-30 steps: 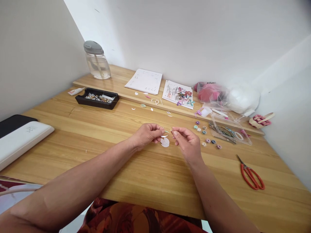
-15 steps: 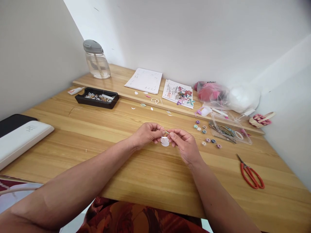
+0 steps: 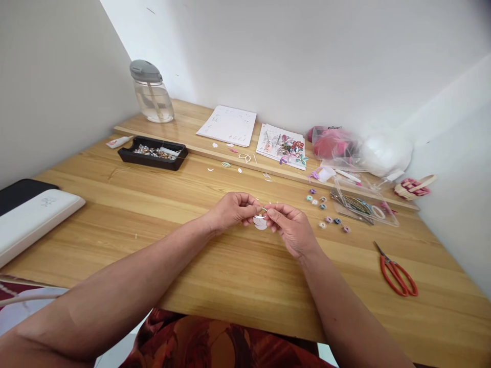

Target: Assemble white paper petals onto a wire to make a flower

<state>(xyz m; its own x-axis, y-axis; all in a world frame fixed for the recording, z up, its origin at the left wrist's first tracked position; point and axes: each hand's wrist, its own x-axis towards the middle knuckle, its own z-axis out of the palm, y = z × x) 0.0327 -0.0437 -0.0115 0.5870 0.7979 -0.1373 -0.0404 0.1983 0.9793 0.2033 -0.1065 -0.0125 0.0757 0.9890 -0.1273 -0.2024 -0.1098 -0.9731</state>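
Note:
My left hand point(image 3: 237, 210) and my right hand point(image 3: 289, 225) meet over the middle of the desk, fingertips nearly touching. Between their pinched thumbs and forefingers is a small thin greenish strip point(image 3: 264, 209), mostly hidden by the fingers. Just below the fingertips lie rounded white paper pieces point(image 3: 261, 223), overlapping one another. Farther back are a green-edged leaf shape point(image 3: 226, 164), a petal-shaped outline point(image 3: 244, 158) and other small white cut pieces point(image 3: 240, 170).
Red-handled scissors point(image 3: 397, 276) lie at the right. Several thread bobbins point(image 3: 337, 221) sit beside a clear tool box point(image 3: 387, 220). A black tray point(image 3: 151, 162) holds beads at the left, before a water bottle point(image 3: 153, 99). Paper sheets point(image 3: 228, 125) rest on the raised back ledge.
Both hands keep almost the same pinch over the white pieces, with only slight finger movement. The whole view has shifted very slightly.

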